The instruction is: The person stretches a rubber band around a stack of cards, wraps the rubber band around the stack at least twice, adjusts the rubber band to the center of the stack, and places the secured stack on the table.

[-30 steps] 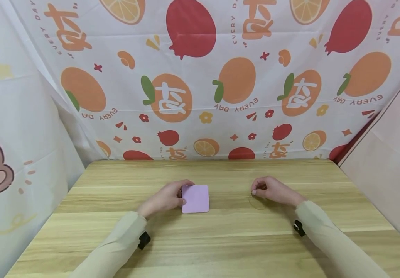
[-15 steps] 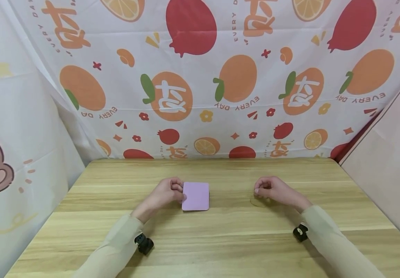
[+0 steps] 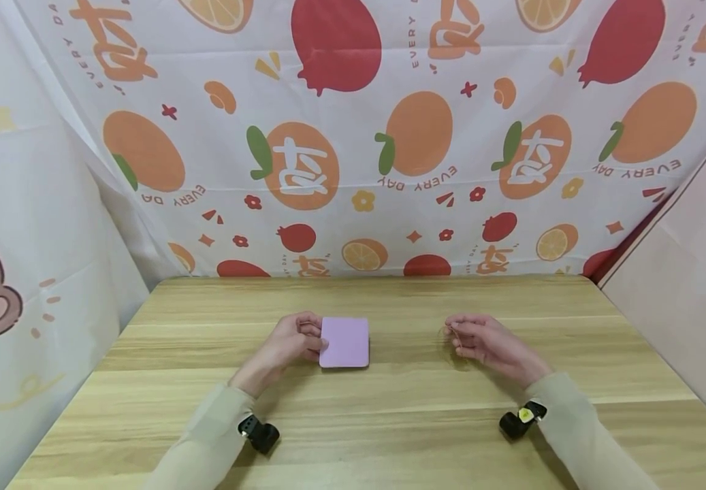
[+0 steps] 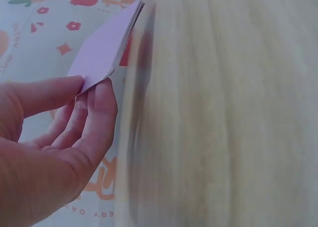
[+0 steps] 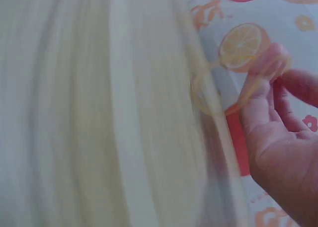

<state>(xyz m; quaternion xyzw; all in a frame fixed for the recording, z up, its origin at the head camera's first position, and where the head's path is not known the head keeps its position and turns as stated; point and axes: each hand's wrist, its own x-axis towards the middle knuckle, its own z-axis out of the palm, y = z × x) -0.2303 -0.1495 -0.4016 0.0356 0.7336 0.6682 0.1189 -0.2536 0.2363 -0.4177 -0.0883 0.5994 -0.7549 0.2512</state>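
Note:
A thin stack of square lilac sheets (image 3: 345, 342) is held by its left side in my left hand (image 3: 291, 338). In the left wrist view, the thumb (image 4: 54, 94) lies on its face and the fingers are behind it. Several layers show along the stack's edge, which is raised off the table. Over to the right, my right hand (image 3: 489, 342) pinches a thin, yellowish, see-through rubber band (image 5: 214, 113) between thumb and fingertips. The band hangs as a loose loop, blurred in the right wrist view.
Both hands are over a wooden table (image 3: 389, 422). A fruit-printed cloth (image 3: 359, 150) hangs behind its back edge, with pale cloths at both sides. Black wrist cameras (image 3: 259, 433) are strapped over the sleeves.
The right hand has turned and its fingers have spread, and the rubber band has lifted from near the table. The left hand has raised the lilac stack slightly.

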